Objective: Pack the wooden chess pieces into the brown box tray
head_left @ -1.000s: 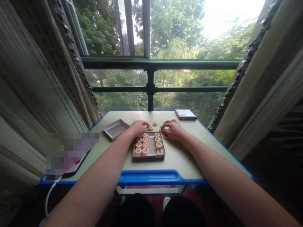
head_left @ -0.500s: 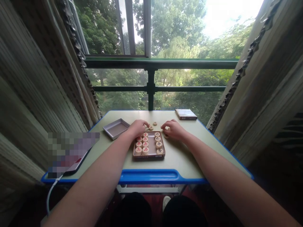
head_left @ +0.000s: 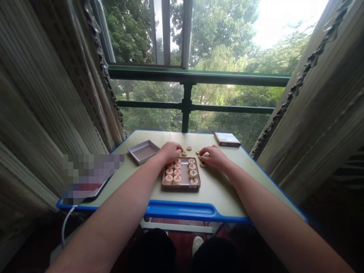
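The pale green desk with a blue moulded rim (head_left: 182, 210) fills the space under the window. At its near left corner lies a dark flat device (head_left: 96, 189) (its screen is blurred out), with a white cable (head_left: 66, 227) dropping over the edge. Toward the far left corner sits a shallow grey cardboard box half (head_left: 143, 151), open side up. At the far right corner is a flat closed box with a pale lid (head_left: 226, 139).

In the middle of the desk lies a shallow brown wooden tray (head_left: 181, 186) of round wooden chess discs. Two red-marked columns (head_left: 173, 171) stand along its left wall and one black-marked column (head_left: 193, 172) along its right, with the tray floor showing between them.

The left hand (head_left: 170, 151) rests knuckles up at the tray's far left corner, fingers curled toward a loose disc (head_left: 184, 153) just beyond the tray's far wall. The right hand (head_left: 214, 157) sits off the far right corner, fingers bent over a few loose discs (head_left: 202, 164). I cannot tell whether either hand actually pinches a piece. A lone disc (head_left: 189, 148) lies further toward the window.

The likely trouble, as I judge it, is that both wrists lie close to the tray. A nudge from either could shove it or jostle the packed columns. A disc slipping from the fingertips onto its edge could roll off the far side of the desk, where I see no raised lip.
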Tool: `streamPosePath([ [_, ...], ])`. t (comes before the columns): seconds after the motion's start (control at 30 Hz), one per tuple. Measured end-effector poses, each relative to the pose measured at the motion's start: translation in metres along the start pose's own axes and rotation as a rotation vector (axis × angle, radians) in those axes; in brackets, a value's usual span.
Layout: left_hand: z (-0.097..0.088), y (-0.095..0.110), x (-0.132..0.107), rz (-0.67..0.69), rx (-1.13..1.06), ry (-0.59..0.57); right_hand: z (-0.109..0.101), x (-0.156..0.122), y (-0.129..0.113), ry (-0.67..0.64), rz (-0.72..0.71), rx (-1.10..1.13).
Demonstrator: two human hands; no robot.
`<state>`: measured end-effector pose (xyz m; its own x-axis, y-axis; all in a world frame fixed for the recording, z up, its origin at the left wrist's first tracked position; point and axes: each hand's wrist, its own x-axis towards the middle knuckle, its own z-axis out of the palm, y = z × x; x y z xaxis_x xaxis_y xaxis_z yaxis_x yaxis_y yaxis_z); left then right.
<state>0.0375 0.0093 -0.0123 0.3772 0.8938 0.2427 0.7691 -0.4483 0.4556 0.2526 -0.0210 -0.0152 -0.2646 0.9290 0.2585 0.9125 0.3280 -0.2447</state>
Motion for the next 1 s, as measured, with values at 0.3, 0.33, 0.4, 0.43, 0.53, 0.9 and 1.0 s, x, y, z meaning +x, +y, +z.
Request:
streamPosePath([
  [0.3,-0.0025,0.0040,-0.0009,-0.026,0.018,0.004,-0.0025,-0.0004,-0.0010,0.044,-0.033,0.136],
  [0.33,-0.0025,0.0034,-0.0008,-0.025,0.014,0.010,-0.0020,-0.0002,-0.0010,0.030,-0.039,0.143],
  [0.4,-0.0022,0.0019,-0.0008,-0.016,0.008,0.019,-0.0011,0.0002,-0.0008,0.018,-0.049,0.151],
  [0.43,-0.0021,0.0011,-0.0010,-0.009,0.006,0.022,-0.0008,0.0004,-0.0005,0.017,-0.050,0.145],
  [0.53,-0.0025,0.0006,-0.0021,-0.001,-0.008,0.025,-0.0015,0.0010,0.0007,0.013,-0.055,0.092],
  [0.9,-0.0027,0.0080,-0.0047,-0.005,-0.260,-0.178,-0.0056,0.0000,-0.0025,-0.044,0.062,0.120],
  [1.0,-0.0018,0.0087,-0.0048,-0.031,-0.288,-0.199,-0.0046,0.0000,-0.0010,-0.040,0.063,0.112],
])
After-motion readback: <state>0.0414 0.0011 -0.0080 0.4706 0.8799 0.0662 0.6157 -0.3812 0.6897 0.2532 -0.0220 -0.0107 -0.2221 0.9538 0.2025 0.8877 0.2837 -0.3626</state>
